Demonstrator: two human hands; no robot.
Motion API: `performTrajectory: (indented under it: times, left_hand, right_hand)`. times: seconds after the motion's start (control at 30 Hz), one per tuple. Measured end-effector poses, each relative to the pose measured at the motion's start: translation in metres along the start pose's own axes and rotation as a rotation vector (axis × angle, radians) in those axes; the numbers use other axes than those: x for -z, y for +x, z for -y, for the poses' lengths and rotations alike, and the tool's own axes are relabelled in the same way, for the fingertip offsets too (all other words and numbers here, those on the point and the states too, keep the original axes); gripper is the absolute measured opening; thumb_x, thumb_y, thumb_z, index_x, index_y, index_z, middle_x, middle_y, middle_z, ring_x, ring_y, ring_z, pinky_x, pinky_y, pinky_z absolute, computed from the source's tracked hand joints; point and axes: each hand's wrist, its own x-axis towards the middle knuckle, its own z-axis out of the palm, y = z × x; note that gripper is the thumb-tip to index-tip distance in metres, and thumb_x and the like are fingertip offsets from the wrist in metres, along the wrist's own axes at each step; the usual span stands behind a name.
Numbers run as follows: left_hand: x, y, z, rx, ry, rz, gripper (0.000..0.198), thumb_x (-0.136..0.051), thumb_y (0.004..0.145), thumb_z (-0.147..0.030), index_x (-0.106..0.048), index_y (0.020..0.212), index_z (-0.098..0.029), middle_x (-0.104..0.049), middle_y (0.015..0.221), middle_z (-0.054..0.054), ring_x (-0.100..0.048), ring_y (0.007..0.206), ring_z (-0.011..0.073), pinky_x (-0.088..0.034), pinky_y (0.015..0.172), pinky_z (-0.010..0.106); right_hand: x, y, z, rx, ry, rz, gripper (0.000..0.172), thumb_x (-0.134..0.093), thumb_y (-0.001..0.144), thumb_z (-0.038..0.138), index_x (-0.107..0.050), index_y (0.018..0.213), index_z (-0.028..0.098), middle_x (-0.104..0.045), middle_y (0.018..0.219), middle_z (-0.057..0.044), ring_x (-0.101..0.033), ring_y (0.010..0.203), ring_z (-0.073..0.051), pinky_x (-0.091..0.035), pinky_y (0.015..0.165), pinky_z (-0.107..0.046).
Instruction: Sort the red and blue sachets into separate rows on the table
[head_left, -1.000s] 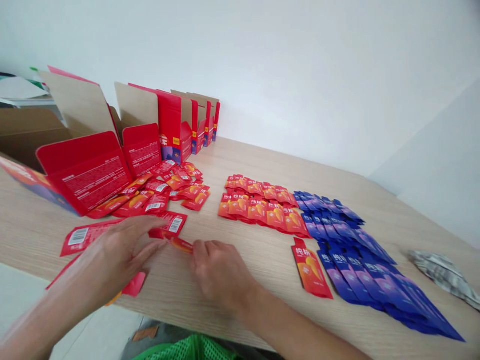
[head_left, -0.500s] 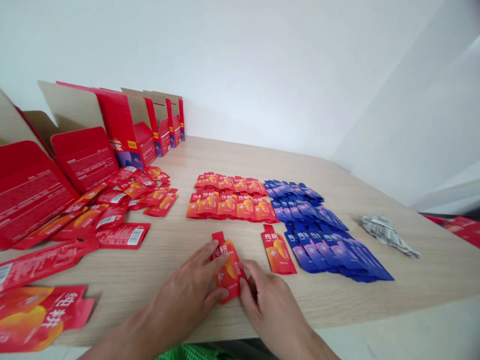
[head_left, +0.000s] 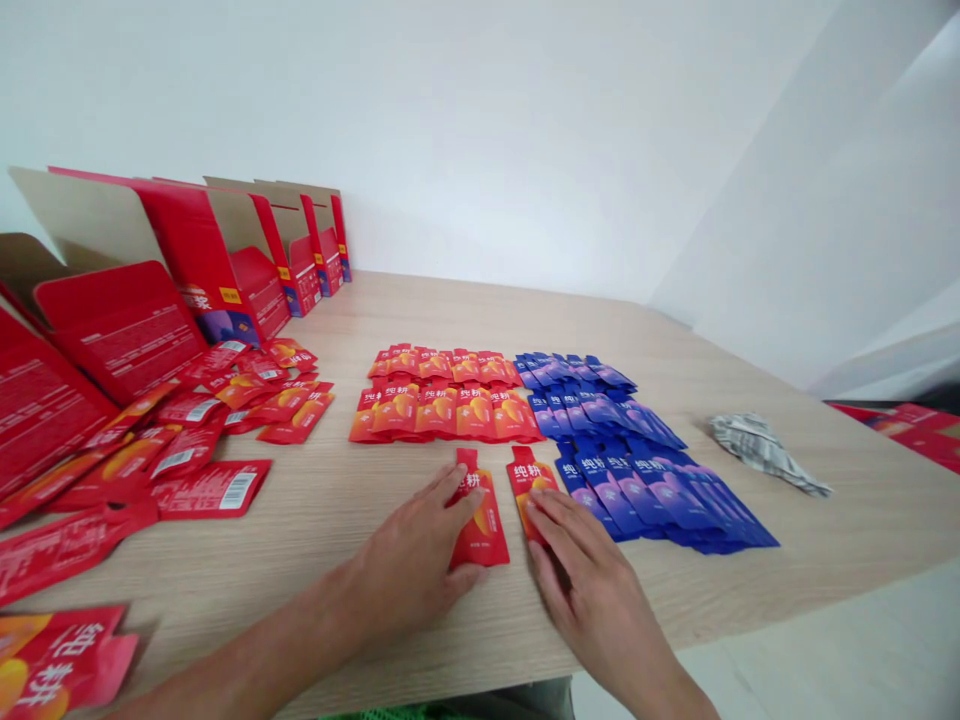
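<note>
My left hand [head_left: 420, 545] holds a red sachet [head_left: 484, 525] flat on the table, fingers along its left side and thumb at the bottom edge. Orange fruit and white characters are printed on its front. To its right, my right hand [head_left: 589, 575] grips a second red sachet [head_left: 526, 478], covering its lower part. A narrow gap separates these two sachets. Beyond them lie two rows of overlapping red sachets [head_left: 474, 410]. Overlapping rows of blue sachets [head_left: 660, 490] begin just right of my right hand.
Open red cartons [head_left: 225, 260] line the table's left side. In front of them is a loose heap of red sachets [head_left: 191, 440], with another sachet [head_left: 52, 665] at the near left. A crumpled grey-white piece [head_left: 761, 450] lies on the right of the wooden table [head_left: 840, 560].
My left hand has slid the red sachet right and straightened it. My right hand has left that sachet and moved right onto the second one. The view has shifted slightly right.
</note>
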Motion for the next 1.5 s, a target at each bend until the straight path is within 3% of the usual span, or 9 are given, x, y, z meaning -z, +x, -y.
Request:
performTrajectory:
  times: [0.33,0.77,0.97,1.1,1.2,1.3,1.37,1.5]
  left_hand:
    - [-0.007,0.015,-0.001,-0.095,-0.027,-0.053,0.070,-0.071,0.091,-0.019,-0.051,0.158,-0.019,-0.038,0.172,0.019,-0.034,0.161,0.0350,-0.039,0.129,0.056]
    - [-0.006,0.022,-0.015,-0.078,0.051,-0.038,0.066,-0.075,0.093,-0.022,-0.054,0.154,-0.018,-0.044,0.168,0.022,-0.040,0.158,0.0363,-0.040,0.128,0.055]
    - [-0.008,0.011,-0.012,-0.089,0.051,-0.091,0.075,-0.081,0.088,-0.027,-0.051,0.156,-0.018,-0.041,0.170,0.023,-0.040,0.158,0.0375,-0.041,0.127,0.056]
    - [-0.007,-0.025,0.005,-0.047,0.124,-0.213,0.075,-0.078,0.089,-0.023,-0.048,0.158,-0.020,-0.037,0.173,0.020,-0.041,0.158,0.0356,-0.044,0.126,0.054]
    - [0.003,-0.066,0.026,0.048,0.196,-0.400,0.067,-0.071,0.094,-0.023,-0.050,0.157,-0.024,-0.040,0.173,0.016,-0.049,0.153,0.0340,-0.049,0.122,0.052]
    - [0.024,-0.123,0.055,0.192,0.293,-0.573,0.059,-0.069,0.096,-0.034,-0.056,0.153,-0.027,-0.050,0.167,0.013,-0.055,0.148,0.0355,-0.052,0.119,0.053]
    - [0.038,-0.166,0.075,0.347,0.348,-0.644,0.065,-0.071,0.093,-0.048,-0.056,0.153,-0.029,-0.061,0.157,0.013,-0.064,0.138,0.0390,-0.054,0.115,0.058]
    - [0.047,-0.241,0.110,0.573,0.396,-0.623,0.060,-0.057,0.096,-0.069,-0.064,0.146,-0.036,-0.064,0.154,0.000,-0.069,0.130,0.0372,-0.055,0.109,0.060]
  right_hand:
    - [-0.005,-0.003,0.000,-0.064,0.016,0.012,0.031,-0.057,0.105,0.018,-0.075,0.130,0.015,-0.073,0.138,-0.014,-0.069,0.131,-0.029,-0.062,0.110,-0.049]
    - [-0.004,-0.003,0.002,-0.057,-0.006,-0.011,0.029,-0.057,0.106,0.020,-0.073,0.130,0.014,-0.072,0.138,-0.016,-0.069,0.130,-0.029,-0.063,0.107,-0.049]
    - [-0.004,-0.004,-0.001,-0.032,-0.007,-0.034,0.034,-0.059,0.105,0.021,-0.068,0.137,0.017,-0.069,0.141,-0.016,-0.066,0.132,-0.031,-0.058,0.112,-0.057]
    - [-0.002,0.004,0.011,0.053,-0.003,-0.122,0.043,-0.062,0.102,0.017,-0.062,0.145,0.020,-0.069,0.140,-0.014,-0.066,0.131,-0.032,-0.048,0.119,-0.066]
    - [-0.007,0.015,0.035,0.092,0.072,-0.131,0.044,-0.061,0.102,0.015,-0.061,0.145,0.023,-0.068,0.141,-0.013,-0.064,0.133,-0.032,-0.053,0.115,-0.063]
    - [-0.020,0.026,0.069,0.170,0.153,-0.075,0.039,-0.059,0.101,0.015,-0.063,0.140,0.021,-0.068,0.141,-0.013,-0.060,0.137,-0.032,-0.058,0.111,-0.058]
    - [-0.029,0.034,0.094,0.232,0.218,-0.014,0.036,-0.058,0.100,0.013,-0.064,0.135,0.019,-0.069,0.139,-0.013,-0.060,0.137,-0.031,-0.057,0.112,-0.055]
    - [-0.046,0.049,0.137,0.348,0.353,0.109,0.031,-0.057,0.098,0.011,-0.066,0.127,0.015,-0.072,0.129,-0.013,-0.065,0.125,-0.028,-0.053,0.117,-0.056]
